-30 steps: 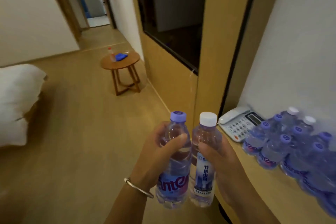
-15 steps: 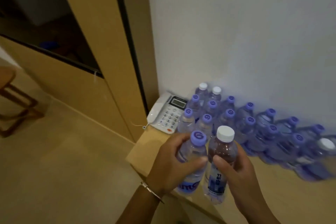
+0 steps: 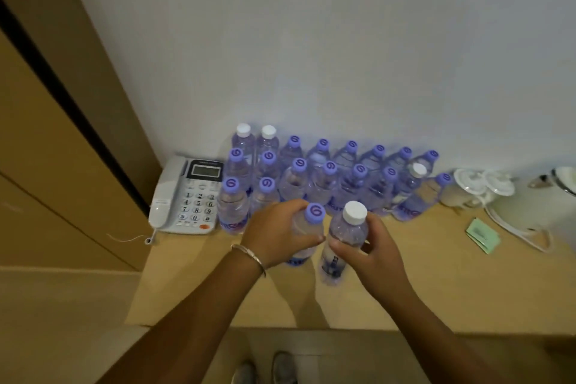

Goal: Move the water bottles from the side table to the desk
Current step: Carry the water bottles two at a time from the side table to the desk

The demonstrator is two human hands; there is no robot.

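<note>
I see a grey-white desk telephone point(image 3: 187, 196) with keypad and small display at the left end of the surface, its thin cord point(image 3: 127, 239) trailing off the edge. At the right end stand white lidded cups point(image 3: 480, 184), a pale kettle point(image 3: 530, 209) and, near them, a small green packet point(image 3: 483, 234). A white wall point(image 3: 311, 40) rises behind, with a tan wooden panel point(image 3: 46, 165) to the left.

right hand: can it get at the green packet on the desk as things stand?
Probably not yet: the right hand grips the white-capped bottle. The path to the green packet looks free, with bare desk between; it must release the bottle first.
</note>
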